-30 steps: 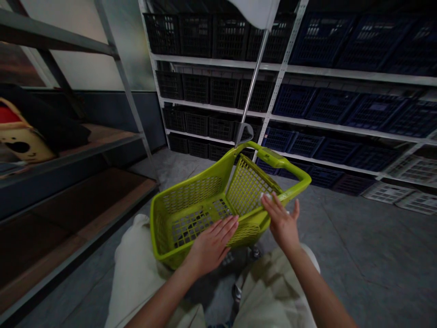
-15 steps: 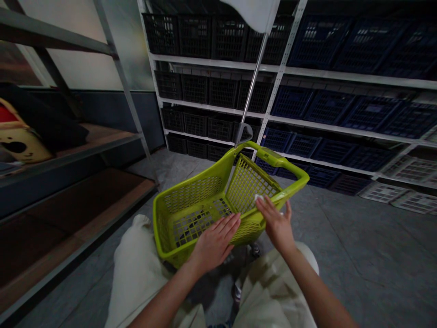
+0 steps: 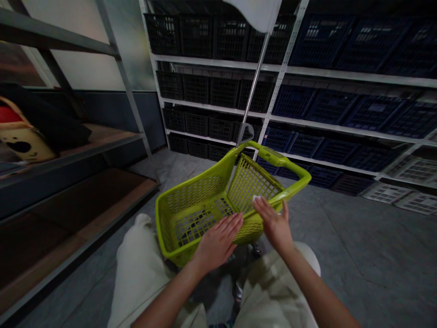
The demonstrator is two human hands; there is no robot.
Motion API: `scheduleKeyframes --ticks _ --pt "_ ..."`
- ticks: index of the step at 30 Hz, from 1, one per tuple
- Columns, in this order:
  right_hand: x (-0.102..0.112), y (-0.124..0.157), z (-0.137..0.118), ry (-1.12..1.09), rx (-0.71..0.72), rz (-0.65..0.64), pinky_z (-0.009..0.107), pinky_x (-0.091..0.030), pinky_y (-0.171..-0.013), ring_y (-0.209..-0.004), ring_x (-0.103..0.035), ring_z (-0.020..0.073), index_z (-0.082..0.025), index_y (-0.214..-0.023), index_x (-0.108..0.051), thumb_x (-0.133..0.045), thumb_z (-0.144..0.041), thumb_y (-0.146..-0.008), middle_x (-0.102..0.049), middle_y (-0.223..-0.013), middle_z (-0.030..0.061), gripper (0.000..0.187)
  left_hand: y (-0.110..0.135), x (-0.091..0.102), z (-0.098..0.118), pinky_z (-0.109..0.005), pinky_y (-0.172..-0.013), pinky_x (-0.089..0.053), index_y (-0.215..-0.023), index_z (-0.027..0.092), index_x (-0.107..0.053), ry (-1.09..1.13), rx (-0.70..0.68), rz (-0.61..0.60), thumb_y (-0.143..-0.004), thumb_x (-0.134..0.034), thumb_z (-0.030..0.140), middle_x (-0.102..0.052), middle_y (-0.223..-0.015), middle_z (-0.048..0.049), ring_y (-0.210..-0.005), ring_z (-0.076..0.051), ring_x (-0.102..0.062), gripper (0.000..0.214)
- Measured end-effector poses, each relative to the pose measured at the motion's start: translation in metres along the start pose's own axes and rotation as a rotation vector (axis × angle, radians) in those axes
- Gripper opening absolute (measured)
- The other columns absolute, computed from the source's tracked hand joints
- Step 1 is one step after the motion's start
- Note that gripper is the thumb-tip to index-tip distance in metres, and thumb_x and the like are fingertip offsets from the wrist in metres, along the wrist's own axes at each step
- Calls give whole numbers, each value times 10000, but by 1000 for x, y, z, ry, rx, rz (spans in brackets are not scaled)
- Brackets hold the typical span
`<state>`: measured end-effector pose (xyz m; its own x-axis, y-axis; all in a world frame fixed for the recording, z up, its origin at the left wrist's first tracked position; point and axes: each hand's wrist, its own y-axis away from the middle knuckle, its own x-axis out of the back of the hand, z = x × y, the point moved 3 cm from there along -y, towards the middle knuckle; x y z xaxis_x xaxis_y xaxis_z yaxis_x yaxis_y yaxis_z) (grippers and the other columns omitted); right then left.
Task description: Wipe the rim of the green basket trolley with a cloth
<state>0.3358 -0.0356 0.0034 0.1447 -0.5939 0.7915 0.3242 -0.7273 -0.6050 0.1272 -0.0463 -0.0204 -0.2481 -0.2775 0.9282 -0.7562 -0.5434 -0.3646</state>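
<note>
A lime-green plastic shopping cart (image 3: 205,187) with mesh walls stands between my knees, its handle (image 3: 300,180) toward the right. My left hand (image 3: 219,239) lies on the basket's near rim, fingers stretched out together and holding nothing. Farther along the same rim, close to the handle end, my right hand (image 3: 276,228) presses a small white cloth (image 3: 256,198), possibly a tissue, over the edge. Most of that cloth is hidden under my fingers. A slanted mesh flap (image 3: 252,184) closes off the handle end of the basket.
A metal pole (image 3: 254,86) with a white sign rises from the cart's far corner. Behind it, a white rack (image 3: 218,107) holds black, blue and white crates. At the left, a metal shelf (image 3: 116,141) carries a yellow bag (image 3: 27,143) and dark cloth.
My right hand has slid slightly left along the rim with the white cloth. My left hand keeps its place on the rim. The whole view has shifted a little.
</note>
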Motion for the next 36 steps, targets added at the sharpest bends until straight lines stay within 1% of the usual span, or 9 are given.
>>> scheduleKeyframes --ticks 3,5,11,13,21,24,29,31,36 --pt "14 -8 54 103 -152 99 572 85 -1157 -1325 -472 204 -245 -1390 -471 -374 17 -773 -589 -1356 58 677 -2 0 1 -344 -1195 -151 -1543 100 -133 -5 6 3 -964 -395 323 -109 -1625 -68 -1489 -199 -129 675" --pt "16 -9 63 124 -219 134 579 96 -1151 -1323 -475 216 -237 -1395 -463 -381 14 -771 -574 -1371 70 678 -4 0 2 -345 -1195 -156 -1543 102 -133 -3 15 4 -961 -400 333 -106 -1626 -65 -1490 -199 -127 681" --pt "-7 5 -23 -29 -13 17 490 12 -1194 -1330 -464 167 -214 -1438 -417 -351 32 -776 -527 -1417 87 709 -6 -1 2 -348 -1203 -142 -1538 114 -165 -9 14 -6 -965 -408 350 -121 -1625 -67 -1492 -194 -109 665" --pt "-8 7 -29 -45 75 -34 483 -11 -1198 -1348 -440 160 -218 -1451 -401 -352 31 -779 -512 -1431 83 719 -6 -1 1 -349 -1202 -145 -1538 111 -161 -13 10 -12 -966 -407 354 -123 -1625 -70 -1491 -197 -116 668" --pt "15 -8 79 142 -212 150 582 49 -1160 -1339 -455 219 -250 -1425 -434 -386 10 -763 -576 -1371 58 713 -7 -2 4 -347 -1194 -148 -1545 106 -128 -22 20 -7 -959 -392 335 -106 -1626 -71 -1490 -201 -129 682" --pt "4 -6 47 92 -219 145 567 55 -1165 -1326 -471 208 -228 -1424 -432 -375 17 -749 -549 -1398 73 721 -9 -1 4 -340 -1194 -140 -1542 104 -145 -18 31 -6 -956 -396 327 -106 -1626 -68 -1486 -200 -148 675" --pt "-10 4 -25 -73 3 8 523 72 -1176 -1322 -471 158 -228 -1418 -434 -343 45 -755 -542 -1404 72 722 -9 -2 4 -377 -1204 -120 -1532 107 -192 -39 18 -11 -959 -401 355 -137 -1622 -76 -1484 -217 -157 658" --pt "-5 4 -13 -73 40 -24 533 76 -1171 -1326 -466 160 -231 -1412 -439 -342 42 -766 -548 -1399 67 708 -8 -2 3 -381 -1205 -129 -1536 109 -179 -53 16 -14 -957 -408 360 -132 -1623 -75 -1486 -215 -143 671" --pt "16 -5 78 115 -154 83 618 95 -1129 -1350 -440 225 -252 -1396 -469 -370 21 -756 -593 -1350 72 702 -9 0 5 -386 -1203 -139 -1546 105 -132 -80 33 -10 -951 -406 340 -121 -1625 -70 -1489 -213 -127 696"
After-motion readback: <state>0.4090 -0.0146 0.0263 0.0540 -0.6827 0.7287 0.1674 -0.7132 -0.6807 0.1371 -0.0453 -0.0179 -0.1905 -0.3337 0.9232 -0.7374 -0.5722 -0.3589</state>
